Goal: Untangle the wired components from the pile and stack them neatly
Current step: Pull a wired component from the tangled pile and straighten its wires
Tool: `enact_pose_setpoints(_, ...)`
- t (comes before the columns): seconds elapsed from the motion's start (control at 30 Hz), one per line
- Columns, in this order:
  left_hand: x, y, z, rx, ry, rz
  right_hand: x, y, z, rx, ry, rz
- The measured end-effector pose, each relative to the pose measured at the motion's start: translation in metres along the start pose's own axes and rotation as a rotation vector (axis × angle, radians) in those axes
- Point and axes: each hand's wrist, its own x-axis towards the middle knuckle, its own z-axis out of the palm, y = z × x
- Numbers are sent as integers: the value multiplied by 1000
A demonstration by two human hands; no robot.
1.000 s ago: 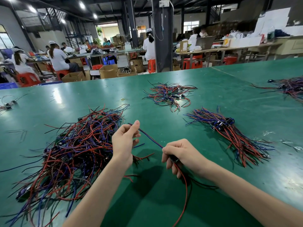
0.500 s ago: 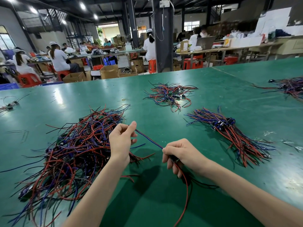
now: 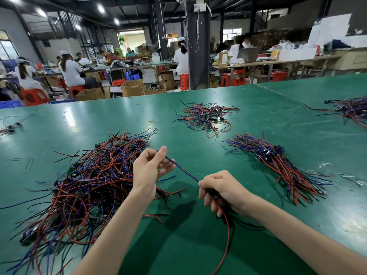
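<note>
A big tangled pile of red, blue and black wired components lies on the green table at the left. My right hand grips one component's small black board, its red and black wires trailing down toward me. Its blue wire runs taut up-left to my left hand, which pinches the wire's far end between thumb and forefinger just right of the pile. A neatly aligned stack of components lies to the right of my hands.
A smaller loose tangle sits farther back at the centre. Another wire heap lies at the far right, and a few stray components at the far left. Seated workers, red stools and boxes are beyond the table's far edge.
My left hand has slid slightly along the blue wire and lowered a little; my right hand keeps holding the component in the same place.
</note>
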Motion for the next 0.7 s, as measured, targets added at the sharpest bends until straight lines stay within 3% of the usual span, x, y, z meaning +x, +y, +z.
enact_pose_setpoints(0.23, -9, 7, 8, -236, -184, -254, 2, -1, -4, -7, 51, -9)
enact_pose_setpoints(0.47, -9, 8, 9, -310, -91, -400, 2, -1, -2, -15, 46, -2)
enact_pose_setpoints(0.53, -9, 7, 10, -276, -86, -351, 2, 0, -3, -22, 54, 2)
enact_pose_setpoints(0.7, -7, -1, 6, 109, 55, 83, -1, -1, -3, -28, -4, -19)
